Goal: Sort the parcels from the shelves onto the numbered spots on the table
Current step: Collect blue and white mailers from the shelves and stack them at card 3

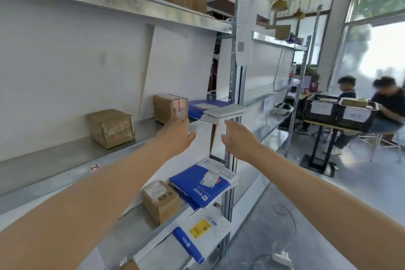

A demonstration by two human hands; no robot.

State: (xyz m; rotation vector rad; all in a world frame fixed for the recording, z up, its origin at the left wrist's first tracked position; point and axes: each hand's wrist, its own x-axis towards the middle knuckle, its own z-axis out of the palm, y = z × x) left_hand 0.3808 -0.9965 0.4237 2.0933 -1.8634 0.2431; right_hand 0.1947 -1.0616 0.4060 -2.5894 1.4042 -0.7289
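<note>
Hands empty, both stretched toward the metal shelf [65,155]. Left hand [178,132] spread wide, fingertips at the lower corner of a taped cardboard box [168,108]; contact unclear. Right hand [235,138] loosely spread, just below the overhanging edge of the flat mailers [210,109]: slick blue-and-white plastic, limp, stacked beside the box. Palms probably set apart to flank one parcel. A crumpled second box [110,127] sits well left of the grip.

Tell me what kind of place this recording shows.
Likely a parcel depot or pickup storeroom: metal shelving holds taped cardboard boxes and blue courier mailer bags, several bearing shipping labels.
</note>
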